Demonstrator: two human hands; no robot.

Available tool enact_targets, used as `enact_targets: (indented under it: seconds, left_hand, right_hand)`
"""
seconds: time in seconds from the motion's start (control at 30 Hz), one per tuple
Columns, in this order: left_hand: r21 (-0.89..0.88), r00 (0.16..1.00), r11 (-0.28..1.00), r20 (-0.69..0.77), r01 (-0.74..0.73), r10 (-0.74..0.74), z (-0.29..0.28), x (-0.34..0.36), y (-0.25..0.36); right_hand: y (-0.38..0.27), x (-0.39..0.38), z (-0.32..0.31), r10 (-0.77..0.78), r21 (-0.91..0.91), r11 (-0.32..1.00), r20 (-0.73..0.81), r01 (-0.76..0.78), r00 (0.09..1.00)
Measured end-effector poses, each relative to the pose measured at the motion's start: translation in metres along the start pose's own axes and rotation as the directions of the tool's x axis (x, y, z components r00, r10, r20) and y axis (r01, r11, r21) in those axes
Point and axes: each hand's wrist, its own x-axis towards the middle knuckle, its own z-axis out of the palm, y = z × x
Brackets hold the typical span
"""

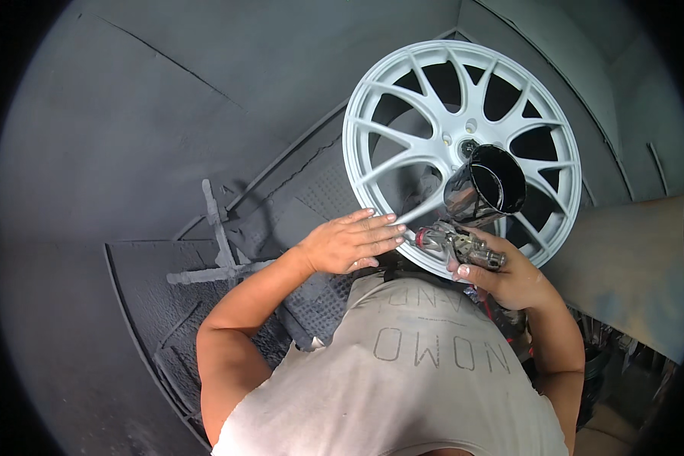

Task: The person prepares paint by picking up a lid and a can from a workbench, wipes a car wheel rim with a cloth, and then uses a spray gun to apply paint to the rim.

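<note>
A white multi-spoke car wheel rim [460,121] faces up in front of me. My right hand [513,277] is wrapped round a metal spray gun [463,247], held over the near edge of the rim. On top of the gun is a dark, paint-coated cup [463,194], its mouth open toward me, covering part of the hub and spokes. My left hand [361,242] lies palm down with its fingers stretched out, fingertips by the near left edge of the rim and the gun's red-ringed nozzle. Whether those fingertips touch the rim, I cannot tell.
Left of the rim stands a grey, paint-crusted metal stand [224,247] with crossing bars. Beneath it lies a textured grey mat [323,197]. Dull grey walls [152,99] surround the spot. At right is a large tan curved panel [623,266], with dark clutter under it.
</note>
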Motion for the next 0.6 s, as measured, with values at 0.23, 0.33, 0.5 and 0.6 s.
enact_targets:
  seconds: [0.23,0.33,0.5,0.6]
  left_hand:
    - [-0.018,0.996,0.998,-0.058,0.067,-0.068,0.001,-0.009,-0.007]
    - [-0.003,0.990,0.994,-0.092,0.108,-0.108,0.006,-0.015,-0.015]
    - [0.016,0.983,0.989,-0.114,0.144,-0.141,0.009,-0.026,-0.026]
    - [0.028,0.983,0.991,-0.131,0.134,-0.129,0.009,-0.027,-0.028]
  right_hand:
    - [-0.001,0.000,0.003,-0.040,0.036,0.999,-0.017,0.041,0.999]
    - [-0.003,0.002,0.004,-0.054,0.027,0.998,-0.028,0.054,0.998]
    - [-0.001,0.005,0.009,-0.069,0.065,0.995,-0.046,0.072,0.997]
    - [-0.003,0.002,0.012,-0.077,0.063,0.995,-0.065,0.081,0.995]
